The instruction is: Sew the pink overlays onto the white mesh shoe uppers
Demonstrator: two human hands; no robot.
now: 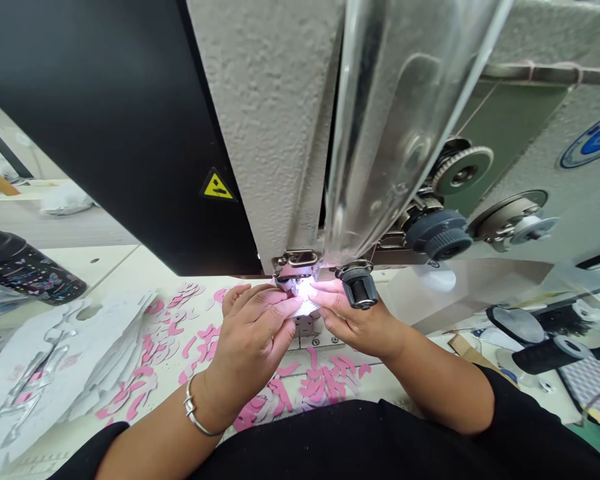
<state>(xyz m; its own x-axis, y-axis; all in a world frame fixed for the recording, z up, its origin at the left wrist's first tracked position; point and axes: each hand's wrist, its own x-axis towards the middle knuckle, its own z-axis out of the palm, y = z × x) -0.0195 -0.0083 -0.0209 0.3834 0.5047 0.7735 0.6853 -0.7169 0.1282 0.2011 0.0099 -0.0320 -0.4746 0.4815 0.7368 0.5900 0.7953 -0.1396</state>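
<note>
Under the lit needle area of a sewing machine (267, 113), my left hand (255, 327) and my right hand (363, 323) meet from either side. Between their fingertips is a small whitish fabric piece (307, 308), washed out by the bright lamp. The left fingers are closed together at its left edge, and the wrist wears a metal bangle (195, 408). Right thumb and fingers pinch it from the other side, just below a dark knob (359, 287). Glare and fingers hide the needle tip and most of the piece.
Many pink cut pieces (325, 385) lie scattered around and in front of my hands. At left are a stack of white printed sheets (17, 367) and a dark tumbler (30, 267). A black thread spool (550, 355) lies at right. The machine head hangs low overhead.
</note>
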